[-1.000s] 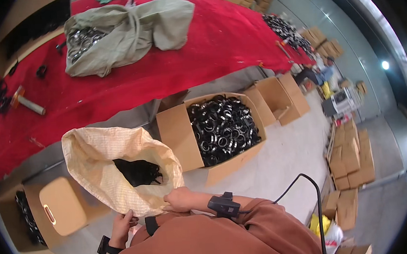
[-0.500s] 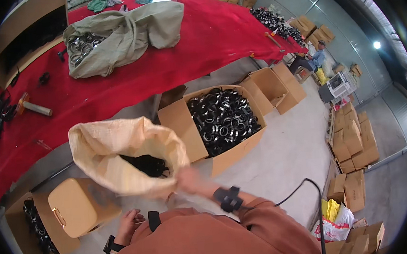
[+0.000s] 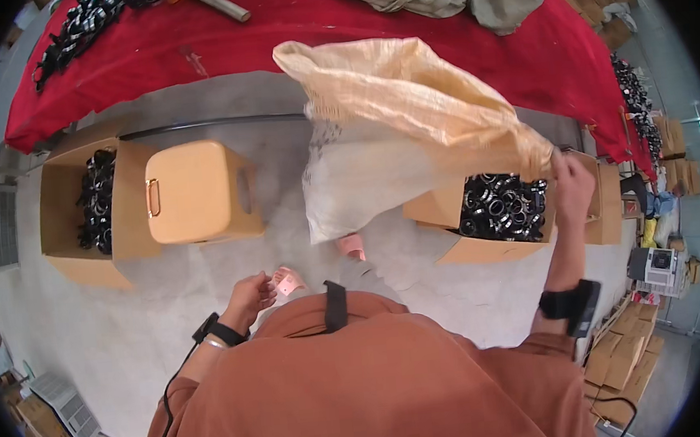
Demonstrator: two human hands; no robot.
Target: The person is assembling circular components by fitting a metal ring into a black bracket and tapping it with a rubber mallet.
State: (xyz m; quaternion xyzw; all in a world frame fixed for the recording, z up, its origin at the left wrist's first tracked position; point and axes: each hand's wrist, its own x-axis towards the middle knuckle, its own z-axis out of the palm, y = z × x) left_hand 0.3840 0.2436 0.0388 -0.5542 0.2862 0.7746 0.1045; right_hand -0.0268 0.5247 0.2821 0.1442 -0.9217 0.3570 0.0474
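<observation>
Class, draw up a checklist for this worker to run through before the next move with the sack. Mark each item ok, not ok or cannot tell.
1. Right hand grips the sack by its rim: ok.
2. Left hand supports the sack: not ok; it is apart from it, near the person's front.
3. Sack's contents visible: cannot tell what is inside; its wall hides them.
4. Carton on the right open at the top: ok; black rings show inside.
5. Sack's bottom clear of the pink sandal behind it: cannot tell; they overlap in this view.
6. Top of the tan stool bare: ok.
</observation>
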